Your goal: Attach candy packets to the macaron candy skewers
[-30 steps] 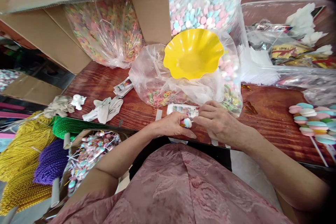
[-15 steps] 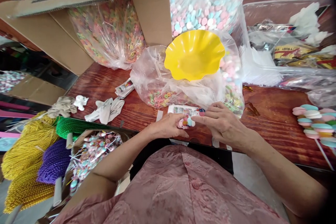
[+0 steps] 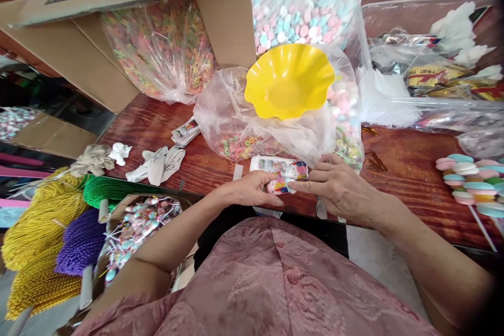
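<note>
A: Head view, item one?
B: Candy (image 3: 280, 186), small, pastel, seemingly wrapped. Left hand (image 3: 252, 191) and right hand (image 3: 334, 189) are both pinching it, fingertips closed on it, at six o'clock from the yellow bowl (image 3: 289, 81).
A: Handling?
B: Light, stiff, likely brittle; hold by its ends.
A: Versus earlier?
B: Right hand is sitting further toward three o'clock, uncovering more printed packet (image 3: 275, 166).

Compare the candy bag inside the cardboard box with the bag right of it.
The boxed bag holds ring-shaped candies, orange, green and pink; the right bag holds solid pastel discs, pink, blue and white. The boxed bag sits inside the cardboard box; the right bag stands outside, behind the yellow bowl. Both are clear plastic.
</note>
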Tool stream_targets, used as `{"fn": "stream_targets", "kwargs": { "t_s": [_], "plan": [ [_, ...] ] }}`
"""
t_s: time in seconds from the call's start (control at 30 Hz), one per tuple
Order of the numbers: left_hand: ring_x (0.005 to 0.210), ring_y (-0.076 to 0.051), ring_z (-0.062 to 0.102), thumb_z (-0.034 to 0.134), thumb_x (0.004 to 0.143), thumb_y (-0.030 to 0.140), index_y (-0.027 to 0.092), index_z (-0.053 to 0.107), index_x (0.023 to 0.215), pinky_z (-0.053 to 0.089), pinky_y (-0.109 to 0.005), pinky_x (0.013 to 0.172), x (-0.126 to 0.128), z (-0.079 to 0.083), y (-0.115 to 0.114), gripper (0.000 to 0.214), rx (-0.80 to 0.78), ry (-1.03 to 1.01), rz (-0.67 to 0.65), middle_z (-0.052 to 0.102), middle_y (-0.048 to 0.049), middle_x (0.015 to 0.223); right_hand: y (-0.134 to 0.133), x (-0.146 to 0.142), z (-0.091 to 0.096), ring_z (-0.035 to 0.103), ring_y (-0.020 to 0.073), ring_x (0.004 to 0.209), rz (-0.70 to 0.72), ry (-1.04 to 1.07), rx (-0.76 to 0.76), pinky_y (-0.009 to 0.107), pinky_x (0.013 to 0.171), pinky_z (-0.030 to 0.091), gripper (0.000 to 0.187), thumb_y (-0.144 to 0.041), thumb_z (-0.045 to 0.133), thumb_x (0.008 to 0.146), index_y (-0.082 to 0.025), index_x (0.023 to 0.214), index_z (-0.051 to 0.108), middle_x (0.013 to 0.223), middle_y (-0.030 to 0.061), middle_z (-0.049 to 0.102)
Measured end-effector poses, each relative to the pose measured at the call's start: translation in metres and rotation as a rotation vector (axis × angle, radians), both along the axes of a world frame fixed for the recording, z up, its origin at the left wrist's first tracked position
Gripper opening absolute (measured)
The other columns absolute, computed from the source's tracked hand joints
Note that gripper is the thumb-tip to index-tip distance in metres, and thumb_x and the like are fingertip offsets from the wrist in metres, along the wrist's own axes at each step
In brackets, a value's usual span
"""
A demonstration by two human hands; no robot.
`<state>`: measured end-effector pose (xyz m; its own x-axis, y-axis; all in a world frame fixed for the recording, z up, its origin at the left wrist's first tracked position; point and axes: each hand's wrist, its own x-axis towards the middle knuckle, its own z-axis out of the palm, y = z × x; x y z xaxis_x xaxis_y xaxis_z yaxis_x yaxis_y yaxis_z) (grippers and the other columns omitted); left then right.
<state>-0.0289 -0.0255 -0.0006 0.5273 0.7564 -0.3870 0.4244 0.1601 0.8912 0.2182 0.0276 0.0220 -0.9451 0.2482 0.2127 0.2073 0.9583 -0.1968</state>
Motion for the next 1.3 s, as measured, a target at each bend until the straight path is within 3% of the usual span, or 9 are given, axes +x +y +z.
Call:
{"fn": "stream_targets", "kwargs": {
  "t_s": [0.27,0.47,0.83,1.03,1.3],
  "plan": [
    [0.065,-0.009,0.041,0.077,0.068,0.04,0.015,0.062,0.098,0.035,-0.021,0.059,0.009,-0.007,-0.001,0.042,-0.088,-0.103,0.04,0.049,0.0048,0.074,0.004,-0.003,0.0,0.057,0.0171,0.079,-0.022,-0.041,-0.081,0.033,0.078,0.033,0.041,-0.007,0.05,0.086,-0.026,0.118,0.068,0.084,0.0035,0.069],
    [0.068,-0.01,0.04,0.081,0.064,0.041,0.016,0.06,0.084,0.033,-0.021,0.06,0.009,-0.005,0.003,0.039,-0.015,-0.07,0.047,0.046,0.005,0.072,0.007,-0.006,-0.006,0.058,0.0161,0.074,-0.066,0.111,-0.172,0.032,0.074,0.037,0.032,-0.005,0.044,0.089,-0.019,0.102,0.069,0.08,0.0042,0.067],
    [0.066,-0.012,0.043,0.083,0.065,0.041,0.015,0.063,0.084,0.037,-0.023,0.062,0.022,0.0,0.007,0.038,0.045,-0.087,0.052,0.05,0.0042,0.07,0.006,-0.014,-0.003,0.054,0.0151,0.071,-0.003,0.212,-0.11,0.032,0.072,0.038,0.023,-0.01,0.048,0.089,-0.019,0.089,0.068,0.072,0.0025,0.064],
    [0.073,-0.013,0.048,0.083,0.065,0.045,0.016,0.064,0.081,0.037,-0.023,0.066,0.017,0.0,0.007,0.037,0.184,0.017,0.155,0.054,0.004,0.074,0.002,-0.01,0.01,0.059,0.0178,0.08,-0.025,0.269,0.074,0.038,0.083,0.038,0.022,-0.005,0.046,0.086,-0.018,0.089,0.063,0.082,0.0047,0.069],
    [0.067,-0.011,0.043,0.081,0.065,0.049,0.015,0.063,0.075,0.036,-0.021,0.06,0.02,-0.001,0.007,0.04,0.105,-0.043,0.077,0.048,0.0046,0.068,-0.006,-0.015,0.012,0.061,0.016,0.086,0.054,0.288,0.046,0.041,0.091,0.037,0.016,-0.011,0.048,0.094,-0.02,0.098,0.06,0.082,0.0002,0.07]
  ]
}}
